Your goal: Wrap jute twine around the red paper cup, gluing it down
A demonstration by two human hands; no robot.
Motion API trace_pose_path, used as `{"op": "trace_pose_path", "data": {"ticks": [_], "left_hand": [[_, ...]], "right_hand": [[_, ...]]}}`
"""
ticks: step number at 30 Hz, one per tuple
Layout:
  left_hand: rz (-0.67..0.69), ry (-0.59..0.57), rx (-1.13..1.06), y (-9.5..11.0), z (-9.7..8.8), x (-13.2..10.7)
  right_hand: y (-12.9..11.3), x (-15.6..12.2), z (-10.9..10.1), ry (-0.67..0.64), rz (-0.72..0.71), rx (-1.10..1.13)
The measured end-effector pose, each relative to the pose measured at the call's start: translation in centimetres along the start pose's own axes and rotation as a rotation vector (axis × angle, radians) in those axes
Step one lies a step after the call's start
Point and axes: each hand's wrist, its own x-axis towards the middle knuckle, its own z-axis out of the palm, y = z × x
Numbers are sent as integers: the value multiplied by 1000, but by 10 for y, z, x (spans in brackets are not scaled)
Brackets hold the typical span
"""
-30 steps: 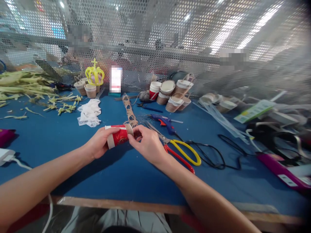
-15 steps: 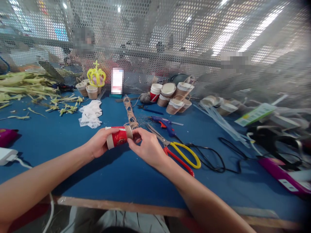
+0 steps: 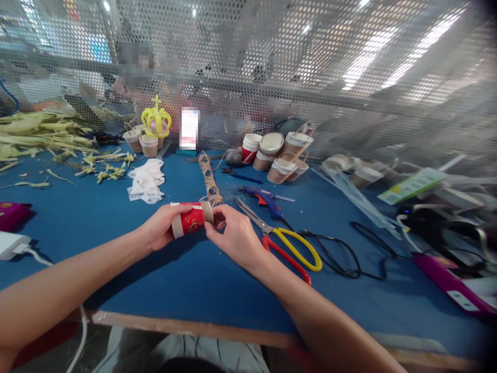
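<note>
A red paper cup (image 3: 193, 219) lies sideways in my left hand (image 3: 162, 227), whose fingers wrap round its left part. Twine (image 3: 208, 212) is wound round the cup's right end. There my right hand (image 3: 235, 234) is closed, thumb and fingers pinching at the twine by the rim; the exact grip is partly hidden. Behind the cup a loose hank of twine (image 3: 210, 178) stretches away over the blue table (image 3: 186, 290). Scissors (image 3: 287, 241) with one yellow and one red handle lie just right of my right hand, beside a blue glue gun (image 3: 264, 199).
Several twine-wrapped cups (image 3: 280, 169) stand at the back right, others (image 3: 149, 146) at the back left under a yellow crown (image 3: 156, 122). White crumpled cloth (image 3: 146, 180) and dry husks (image 3: 42, 132) lie left. Clear glue sticks (image 3: 357, 199), a black cable (image 3: 345, 259) and purple power strip (image 3: 450, 282) occupy the right.
The whole view has shifted slightly, so things sit a little farther right. Both hands keep the same hold on the cup and its twine, with hardly any visible movement.
</note>
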Motion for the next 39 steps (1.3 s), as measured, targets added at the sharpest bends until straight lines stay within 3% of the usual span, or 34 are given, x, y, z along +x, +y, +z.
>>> {"op": "trace_pose_path", "data": {"ticks": [24, 39], "left_hand": [[69, 24, 76, -2, 2, -2], [112, -58, 113, -8, -1, -1]], "right_hand": [[2, -3, 6, 46, 18, 2], [6, -3, 5, 36, 61, 39]]}}
